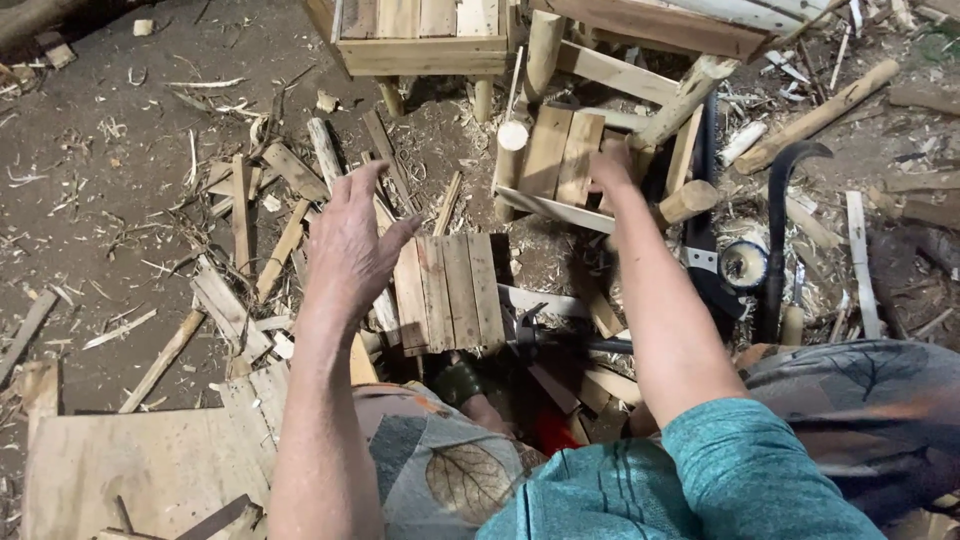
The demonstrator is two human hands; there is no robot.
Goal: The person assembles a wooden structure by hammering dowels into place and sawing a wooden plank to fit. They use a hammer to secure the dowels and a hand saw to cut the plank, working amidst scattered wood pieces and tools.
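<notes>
The person's left hand [352,240] hovers with fingers spread wide, holding nothing, over scattered wood strips on the dirt floor; a small slatted panel [447,290] lies just at its three o'clock. The right hand [612,172] reaches toward twelve o'clock onto a half-built wooden stool [570,165] lying tipped; whether those fingers grip it I cannot tell. A finished stool [420,45] stands beyond.

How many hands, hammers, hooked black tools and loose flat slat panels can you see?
Hands: 2 (left hand, right hand)
Hammer: 1
Hooked black tool: 1
Slat panel: 1
Total: 5
</notes>
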